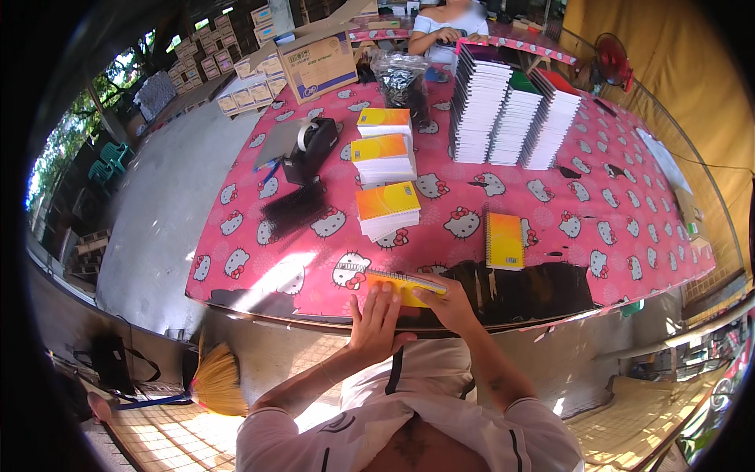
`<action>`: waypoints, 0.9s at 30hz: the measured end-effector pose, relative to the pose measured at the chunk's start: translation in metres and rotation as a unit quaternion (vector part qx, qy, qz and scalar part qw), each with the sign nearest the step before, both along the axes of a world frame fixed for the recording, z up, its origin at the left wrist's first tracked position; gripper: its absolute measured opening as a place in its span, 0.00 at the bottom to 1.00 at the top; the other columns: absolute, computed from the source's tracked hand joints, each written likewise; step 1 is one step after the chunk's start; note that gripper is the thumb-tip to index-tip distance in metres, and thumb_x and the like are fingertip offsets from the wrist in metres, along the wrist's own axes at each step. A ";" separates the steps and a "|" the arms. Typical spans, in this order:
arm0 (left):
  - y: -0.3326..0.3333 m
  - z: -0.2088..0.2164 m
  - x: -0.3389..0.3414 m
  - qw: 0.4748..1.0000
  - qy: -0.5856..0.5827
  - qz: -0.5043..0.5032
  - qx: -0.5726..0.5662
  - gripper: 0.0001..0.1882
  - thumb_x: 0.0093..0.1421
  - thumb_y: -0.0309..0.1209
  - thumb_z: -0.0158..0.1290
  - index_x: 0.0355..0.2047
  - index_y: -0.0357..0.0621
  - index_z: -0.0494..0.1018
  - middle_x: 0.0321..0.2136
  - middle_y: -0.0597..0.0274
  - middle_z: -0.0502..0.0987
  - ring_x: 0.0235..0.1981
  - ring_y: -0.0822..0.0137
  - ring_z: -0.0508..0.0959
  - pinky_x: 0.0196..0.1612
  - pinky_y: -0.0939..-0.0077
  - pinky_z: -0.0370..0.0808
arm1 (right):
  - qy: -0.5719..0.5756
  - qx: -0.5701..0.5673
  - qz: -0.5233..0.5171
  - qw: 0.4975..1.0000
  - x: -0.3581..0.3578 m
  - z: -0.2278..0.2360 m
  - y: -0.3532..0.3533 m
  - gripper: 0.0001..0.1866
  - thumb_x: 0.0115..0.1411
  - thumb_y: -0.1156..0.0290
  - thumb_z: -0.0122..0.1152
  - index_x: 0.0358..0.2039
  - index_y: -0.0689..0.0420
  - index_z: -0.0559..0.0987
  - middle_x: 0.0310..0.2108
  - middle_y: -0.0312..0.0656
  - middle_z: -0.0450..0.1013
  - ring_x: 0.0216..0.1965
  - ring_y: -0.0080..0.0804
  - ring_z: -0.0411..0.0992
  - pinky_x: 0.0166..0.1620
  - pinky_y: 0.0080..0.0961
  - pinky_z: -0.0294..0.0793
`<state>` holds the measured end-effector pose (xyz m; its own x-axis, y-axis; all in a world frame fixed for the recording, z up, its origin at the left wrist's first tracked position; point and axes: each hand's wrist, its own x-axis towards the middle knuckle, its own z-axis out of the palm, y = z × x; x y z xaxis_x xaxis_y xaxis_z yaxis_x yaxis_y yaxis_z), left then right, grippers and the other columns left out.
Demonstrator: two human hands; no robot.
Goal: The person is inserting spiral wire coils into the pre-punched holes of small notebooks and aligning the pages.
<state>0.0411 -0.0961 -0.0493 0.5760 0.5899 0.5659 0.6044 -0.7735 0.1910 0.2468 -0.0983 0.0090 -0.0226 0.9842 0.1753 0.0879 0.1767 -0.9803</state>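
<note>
At the near table edge, a yellow-orange spiral notebook (405, 280) stands tilted with its wire coil along the upper side. My left hand (376, 321) lies against its cover, fingers stretched out flat. Gripping its right end is my right hand (450, 305), with the thumb on the cover and the other fingers partly hidden behind. Another yellow-orange spiral notebook (504, 241) lies flat to the right of my hands. Beyond my hands, a small stack of the same notebooks (387, 203) sits fanned, with two more stacks behind it.
Tall stacks of notebooks (480, 110) rise at the back right. Black wire coils (292, 211) and a tape dispenser (312, 151) occupy the left side. Farther back are a clear plastic bag (401, 82) and a cardboard box (318, 67). A person (450, 35) sits across the table.
</note>
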 end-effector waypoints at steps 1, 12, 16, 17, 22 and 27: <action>0.011 0.017 -0.001 1.000 0.017 -0.001 -0.002 0.36 0.65 0.50 0.49 0.64 0.37 0.60 0.65 0.43 0.60 0.68 0.43 0.57 0.67 0.29 0.39 | -0.027 -0.011 0.024 0.999 0.004 -0.001 0.004 0.17 0.65 0.71 0.61 0.52 0.63 0.79 0.41 0.41 0.81 0.39 0.19 0.74 0.46 0.21 0.75; 0.017 0.020 -0.004 0.979 0.200 0.047 0.004 0.52 0.54 0.63 0.54 0.67 0.34 0.58 0.68 0.42 0.57 0.71 0.49 0.56 0.66 0.30 0.48 | -0.031 -0.020 0.055 0.998 -0.001 -0.034 0.012 0.19 0.64 0.71 0.62 0.54 0.63 0.78 0.41 0.44 0.82 0.39 0.18 0.75 0.44 0.22 0.77; 0.027 0.022 0.009 0.984 0.155 0.068 0.048 0.52 0.58 0.65 0.49 0.66 0.31 0.57 0.68 0.39 0.57 0.71 0.43 0.54 0.66 0.30 0.45 | -0.025 -0.019 0.063 0.998 -0.001 -0.033 0.012 0.19 0.64 0.70 0.63 0.54 0.62 0.78 0.41 0.45 0.82 0.40 0.19 0.76 0.45 0.23 0.77; 0.041 0.035 0.015 0.978 0.177 0.086 0.066 0.52 0.59 0.66 0.46 0.66 0.28 0.56 0.68 0.36 0.56 0.71 0.41 0.53 0.67 0.29 0.42 | -0.016 -0.019 0.067 0.997 -0.002 -0.030 0.011 0.19 0.63 0.69 0.63 0.54 0.62 0.78 0.42 0.45 0.82 0.41 0.19 0.76 0.46 0.23 0.77; -0.005 -0.004 -0.005 0.989 0.141 -0.051 -0.012 0.48 0.66 0.62 0.39 0.67 0.27 0.54 0.68 0.32 0.53 0.71 0.35 0.50 0.66 0.28 0.39 | -0.040 -0.035 0.075 0.996 -0.002 -0.036 0.011 0.19 0.63 0.69 0.64 0.53 0.62 0.79 0.42 0.47 0.82 0.41 0.22 0.77 0.47 0.24 0.77; 0.043 0.033 0.017 0.991 0.132 0.005 0.032 0.47 0.66 0.62 0.40 0.67 0.28 0.55 0.68 0.31 0.54 0.72 0.38 0.50 0.67 0.28 0.40 | -0.075 -0.014 0.072 0.994 -0.003 -0.031 0.008 0.17 0.64 0.71 0.61 0.52 0.62 0.79 0.41 0.50 0.81 0.40 0.29 0.79 0.46 0.27 0.77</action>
<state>0.0580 -0.0535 -0.0167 0.7033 0.5635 0.4334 0.6341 -0.7729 -0.0243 0.2439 -0.0906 -0.0221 -0.1873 0.9733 0.1327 0.2092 0.1716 -0.9627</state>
